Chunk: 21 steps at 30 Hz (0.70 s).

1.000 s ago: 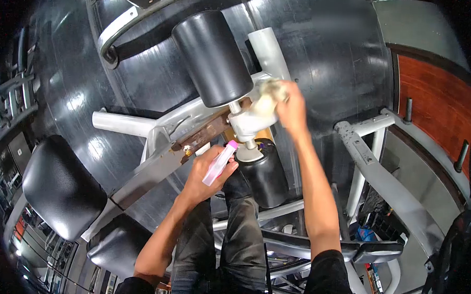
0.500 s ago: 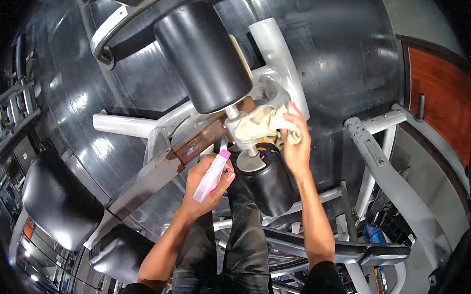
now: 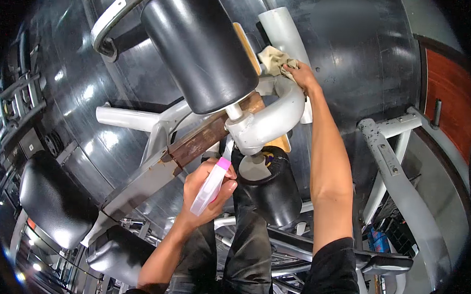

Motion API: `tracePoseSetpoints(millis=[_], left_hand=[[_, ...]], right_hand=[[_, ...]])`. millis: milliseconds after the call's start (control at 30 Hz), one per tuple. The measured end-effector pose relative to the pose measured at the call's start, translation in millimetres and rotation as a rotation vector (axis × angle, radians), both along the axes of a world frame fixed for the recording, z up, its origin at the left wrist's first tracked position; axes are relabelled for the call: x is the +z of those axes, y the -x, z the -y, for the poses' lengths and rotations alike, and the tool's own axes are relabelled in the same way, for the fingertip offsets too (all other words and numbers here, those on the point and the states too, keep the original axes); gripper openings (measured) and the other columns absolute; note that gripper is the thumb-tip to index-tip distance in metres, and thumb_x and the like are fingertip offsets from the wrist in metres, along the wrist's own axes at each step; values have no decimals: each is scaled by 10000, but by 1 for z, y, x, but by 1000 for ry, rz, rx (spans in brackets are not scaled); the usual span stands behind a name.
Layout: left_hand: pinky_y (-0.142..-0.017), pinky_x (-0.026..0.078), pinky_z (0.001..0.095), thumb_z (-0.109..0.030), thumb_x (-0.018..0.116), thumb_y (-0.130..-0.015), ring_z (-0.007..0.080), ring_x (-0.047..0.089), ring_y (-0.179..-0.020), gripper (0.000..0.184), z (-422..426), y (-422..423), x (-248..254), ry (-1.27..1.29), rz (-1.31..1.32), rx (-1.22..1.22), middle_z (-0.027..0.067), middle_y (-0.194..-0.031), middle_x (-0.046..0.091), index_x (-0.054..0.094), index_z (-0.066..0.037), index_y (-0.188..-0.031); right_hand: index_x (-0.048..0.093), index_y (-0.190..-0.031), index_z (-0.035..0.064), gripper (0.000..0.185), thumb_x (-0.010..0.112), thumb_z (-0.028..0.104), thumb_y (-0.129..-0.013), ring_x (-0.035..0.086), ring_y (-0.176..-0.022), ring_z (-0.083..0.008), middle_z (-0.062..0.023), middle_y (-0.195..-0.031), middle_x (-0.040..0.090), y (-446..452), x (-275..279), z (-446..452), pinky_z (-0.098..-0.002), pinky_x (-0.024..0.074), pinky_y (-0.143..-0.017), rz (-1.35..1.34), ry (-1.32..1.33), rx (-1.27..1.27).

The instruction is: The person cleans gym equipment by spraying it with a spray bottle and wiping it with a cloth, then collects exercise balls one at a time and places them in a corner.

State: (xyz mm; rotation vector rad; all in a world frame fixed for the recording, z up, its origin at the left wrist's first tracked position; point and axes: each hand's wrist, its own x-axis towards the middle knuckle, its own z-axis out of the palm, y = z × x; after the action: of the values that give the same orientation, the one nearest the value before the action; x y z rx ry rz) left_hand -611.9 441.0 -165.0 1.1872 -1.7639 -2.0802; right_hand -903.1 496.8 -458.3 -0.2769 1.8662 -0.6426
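My left hand point(image 3: 204, 190) is closed around a spray bottle point(image 3: 210, 187) with a pink and translucent white top; the bottle's body is mostly hidden by the hand. Farther forward and right, my right hand point(image 3: 301, 76) grips a cream-coloured cloth point(image 3: 277, 61), pressed to the far part of a curved silver tube point(image 3: 279, 115). This tube belongs to a gym machine. Beside it, left of the right hand, is a large black padded roller point(image 3: 200, 51). A second black roller point(image 3: 271, 193) lies nearer, just right of my left hand.
A silver and rust-brown beam point(image 3: 144, 180) runs diagonally at left, with black seat pads point(image 3: 57, 199) near its lower end. Another silver frame point(image 3: 402, 175) stands at right. The floor point(image 3: 350, 52) is dark and shiny. A red-brown panel point(image 3: 450, 96) is at far right.
My right hand has moved forward with the cloth, from the tube's near bend to its far part. The near bend is now uncovered. My left hand keeps the bottle in about the same place.
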Motion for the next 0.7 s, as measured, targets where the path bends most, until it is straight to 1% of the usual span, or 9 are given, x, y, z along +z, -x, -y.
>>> tracePoseSetpoints(millis=[67,200,300,367,467,500,567,667,700], left_hand=[[-688,468,271,-51,676,-845,149,582,-760,179,3,3,6,20,-1,16,87,-880,628,556,-30,-976],[-687,468,272,-49,668,-849,147,578,-755,169,6,3,12,-1,-23,43,89,-878,625,541,-29,-958],[-681,467,269,-48,663,-852,143,578,-748,164,9,5,19,11,12,23,94,-879,624,533,-26,-949],[-670,467,264,-45,660,-851,135,577,-739,164,7,1,16,20,-3,10,93,-878,623,530,-21,-947],[-658,467,261,-43,659,-848,127,576,-733,157,5,-3,22,-1,16,10,91,-876,622,538,-17,-946],[-658,466,260,-39,655,-849,125,573,-732,148,7,-4,25,-15,41,4,89,-873,621,544,-16,-945],[-657,465,259,-34,651,-849,123,571,-730,140,10,-6,30,-20,66,-2,87,-870,620,551,-14,-945],[-655,464,257,-23,639,-855,122,568,-726,121,15,-11,34,-26,57,-3,79,-867,615,559,-10,-946],[-648,461,254,-19,636,-857,120,563,-718,119,15,-13,36,-36,45,20,75,-866,612,558,-9,-947]], right_hand=[[631,-1125,14,372,658,294,-882,608,-892,-163,-88,-1000,678,-4,12,-11,-305,471,-810,35,58,-50],[606,-1163,37,393,626,329,-901,608,-924,-168,-97,-1020,672,-18,105,-27,-310,461,-831,6,226,-161],[567,-1221,41,400,595,311,-926,599,-983,-169,-104,-1061,651,-50,141,-59,-310,451,-877,-316,292,-216],[489,-1283,-2,437,578,253,-939,547,-1101,-198,-151,-1167,595,-77,191,-58,-323,406,-953,-139,288,-371],[348,-1371,10,460,473,227,-985,542,-1115,-231,-137,-1219,564,-99,159,-71,-310,385,-972,-292,324,-482],[393,-1337,1,431,439,272,-1004,515,-1151,-191,-102,-1257,536,-100,122,-81,-323,421,-949,-183,173,-693],[420,-1289,-12,401,423,272,-1006,545,-1118,-207,-111,-1227,542,-89,123,-58,-349,493,-896,404,182,-1009],[435,-1254,-5,346,403,235,-1006,583,-1055,-210,-132,-1181,553,-92,48,-71,-359,551,-845,724,237,-1192],[435,-1254,-5,346,403,235,-1006,583,-1055,-210,-132,-1181,553,-94,56,-73,-359,551,-845,725,236,-1190]])
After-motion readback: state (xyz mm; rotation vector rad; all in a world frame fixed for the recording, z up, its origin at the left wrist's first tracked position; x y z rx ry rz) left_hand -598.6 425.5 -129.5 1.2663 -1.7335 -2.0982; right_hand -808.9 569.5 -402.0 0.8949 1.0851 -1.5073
